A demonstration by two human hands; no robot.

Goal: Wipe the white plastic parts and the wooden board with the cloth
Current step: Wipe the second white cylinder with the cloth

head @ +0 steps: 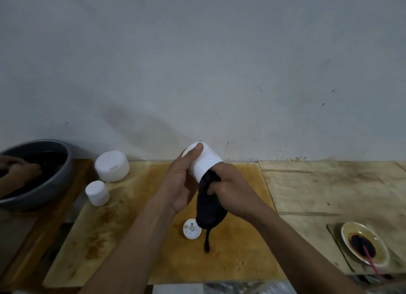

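Note:
My left hand (183,179) grips a white plastic cylinder (207,162) above the stained wooden board (123,232), thumb across its closed far end. My right hand (232,188) is shut on a black cloth (209,210); its fingers push the cloth into the cylinder's open near end. The rest of the cloth hangs down, its tail touching the board. A small white round part with a centre pin (191,229) lies on the board beneath the cloth. A large white lid-shaped part (112,166) and a small white cap (97,192) stand at the board's far left.
A grey basin (55,179) of dark water sits at the left with another person's hand (19,168) in it. A white dish (364,243) of dark sauce with a pink stick stands at the right on pale plywood (329,188). A grey wall runs behind.

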